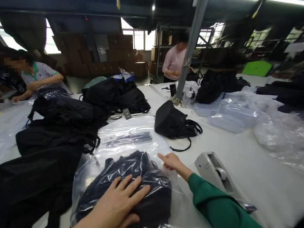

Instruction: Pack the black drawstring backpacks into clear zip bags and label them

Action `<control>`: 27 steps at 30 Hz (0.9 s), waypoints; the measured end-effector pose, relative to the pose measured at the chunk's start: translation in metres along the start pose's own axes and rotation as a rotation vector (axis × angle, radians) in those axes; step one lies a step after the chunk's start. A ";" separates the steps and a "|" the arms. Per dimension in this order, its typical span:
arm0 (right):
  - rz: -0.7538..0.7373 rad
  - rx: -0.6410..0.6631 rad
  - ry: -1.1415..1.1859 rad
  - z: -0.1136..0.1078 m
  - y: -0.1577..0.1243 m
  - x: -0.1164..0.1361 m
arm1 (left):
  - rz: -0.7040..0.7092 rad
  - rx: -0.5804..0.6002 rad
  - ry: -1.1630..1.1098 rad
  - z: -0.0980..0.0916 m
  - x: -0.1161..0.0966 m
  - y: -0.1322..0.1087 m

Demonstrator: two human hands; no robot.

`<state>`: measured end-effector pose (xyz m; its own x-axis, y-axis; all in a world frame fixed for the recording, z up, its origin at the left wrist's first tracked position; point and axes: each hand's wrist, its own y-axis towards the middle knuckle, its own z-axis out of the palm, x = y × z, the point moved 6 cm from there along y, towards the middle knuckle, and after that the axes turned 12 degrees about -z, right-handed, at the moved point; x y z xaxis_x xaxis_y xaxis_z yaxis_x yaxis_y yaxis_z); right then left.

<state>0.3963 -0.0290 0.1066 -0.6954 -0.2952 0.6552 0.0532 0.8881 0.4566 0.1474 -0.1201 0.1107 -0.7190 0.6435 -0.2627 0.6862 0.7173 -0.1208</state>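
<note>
A dark backpack lies inside a clear plastic bag on the table in front of me. My left hand rests flat on the plastic over the backpack, fingers spread. Beside the bag's right edge is my right hand, its index finger stretched out and the other fingers curled. A small pale bit shows at those curled fingertips; what it is I cannot make out. Just right of that hand stands a grey tape dispenser. Beyond it lies a small black drawstring bag with its cord trailing.
Several black backpacks are heaped along the left, some with hang tags. Clear plastic bags spread over the right side. A metal post rises from the table. Two people, one in a striped shirt, one in pink, work across the table.
</note>
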 end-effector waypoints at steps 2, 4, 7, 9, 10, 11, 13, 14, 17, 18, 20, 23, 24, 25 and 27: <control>0.022 0.055 0.006 0.025 0.014 -0.010 | -0.009 0.008 0.022 0.008 0.003 0.001; 0.056 0.120 0.014 0.049 0.025 -0.023 | -0.018 0.017 0.027 0.014 0.008 0.003; 0.121 0.215 0.033 0.080 0.036 -0.044 | -0.064 -0.003 0.048 0.018 0.018 0.010; 0.154 0.260 0.061 0.085 0.033 -0.053 | -0.062 -0.031 0.069 0.017 0.020 0.010; 0.164 0.274 0.082 0.078 0.026 -0.055 | -0.032 -0.049 0.075 0.015 0.018 0.005; 0.172 0.283 0.110 0.065 0.015 -0.055 | 0.025 -0.069 0.070 0.013 0.013 -0.003; 0.128 0.304 0.165 0.022 -0.023 -0.048 | 0.153 -0.097 0.032 0.011 -0.002 -0.029; 0.073 0.319 0.194 -0.004 -0.049 -0.041 | 0.197 -0.112 0.005 0.012 -0.012 -0.046; -0.231 0.413 0.040 -0.065 -0.141 -0.012 | 0.085 -0.221 0.003 0.025 -0.030 -0.095; -0.219 0.419 -0.024 -0.074 -0.169 -0.011 | 0.006 -0.276 0.038 0.033 -0.034 -0.109; -0.097 0.310 -0.081 -0.077 -0.209 -0.013 | -0.147 -0.353 0.116 0.053 -0.037 -0.132; 0.173 0.084 0.074 -0.057 -0.228 -0.016 | -0.326 -0.398 0.175 0.079 -0.023 -0.157; 0.248 0.037 0.146 -0.051 -0.227 -0.014 | -0.379 -0.416 0.178 0.083 -0.014 -0.164; 0.301 0.006 0.197 -0.049 -0.225 -0.010 | -0.422 -0.445 0.177 0.085 -0.004 -0.172; 0.312 -0.051 0.202 -0.061 -0.222 0.005 | -0.472 -0.557 0.140 0.082 0.016 -0.190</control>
<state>0.4247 -0.2486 0.0454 -0.4850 -0.0815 0.8707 0.2794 0.9290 0.2426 0.0139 -0.2679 0.0512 -0.9564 0.2348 -0.1736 0.1700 0.9312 0.3224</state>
